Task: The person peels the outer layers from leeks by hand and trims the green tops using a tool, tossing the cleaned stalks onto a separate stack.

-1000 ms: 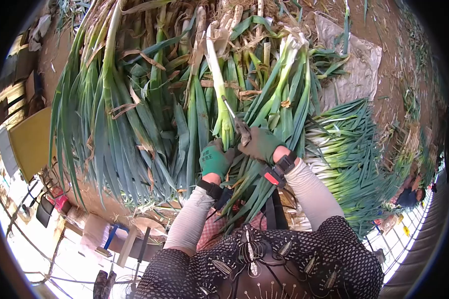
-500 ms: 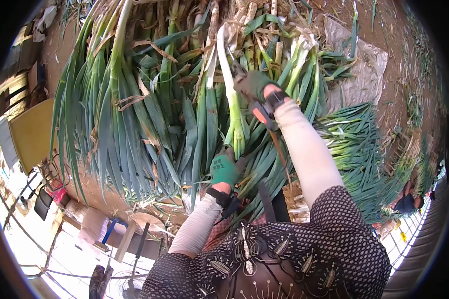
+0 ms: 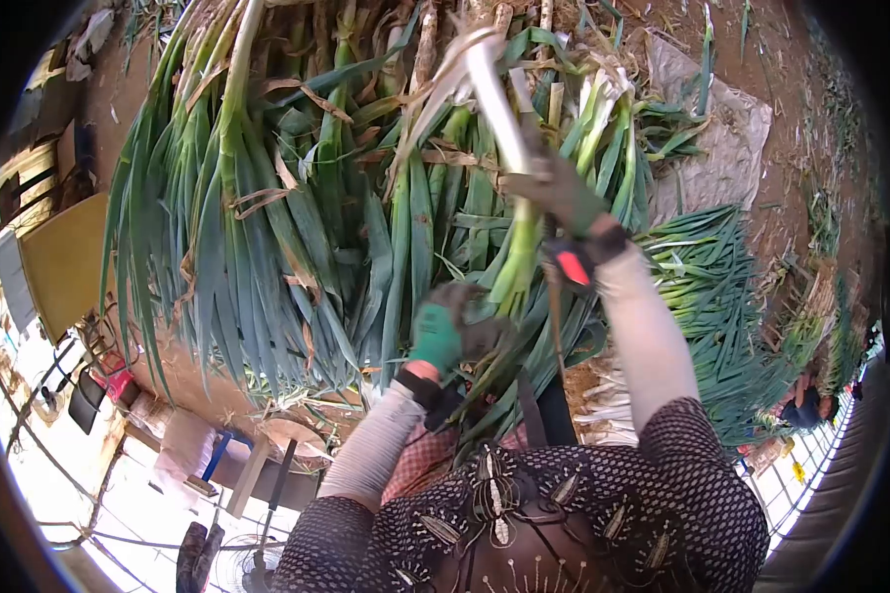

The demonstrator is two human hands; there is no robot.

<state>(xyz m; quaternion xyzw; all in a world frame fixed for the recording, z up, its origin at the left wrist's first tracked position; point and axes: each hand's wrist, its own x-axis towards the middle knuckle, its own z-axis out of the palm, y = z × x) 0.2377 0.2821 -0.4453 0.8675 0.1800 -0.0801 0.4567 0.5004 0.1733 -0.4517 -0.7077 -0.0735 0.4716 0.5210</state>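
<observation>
A large green onion with a white stem (image 3: 494, 104) slants down the middle of the view. My right hand (image 3: 559, 188), in a dark green glove, is closed around its stem, with a black and red tool (image 3: 572, 265) hanging near the wrist. My left hand (image 3: 455, 331), in a green and grey glove, is at the lower left of the onion's green part, fingers apart, and holds nothing that I can make out. Behind both hands lies a broad pile of green onions (image 3: 237, 227), with dry leaves among them.
More green onions (image 3: 707, 306) lie in a heap at the right, beside a pale sheet (image 3: 722, 128) on the soil. A yellow board (image 3: 64, 267) stands at the left. Another person (image 3: 806, 405) is at the far right.
My right hand has moved down and right and now grips the onion, whose stem has swung to the right. My left hand has come off the onion's green part, its fingers spread.
</observation>
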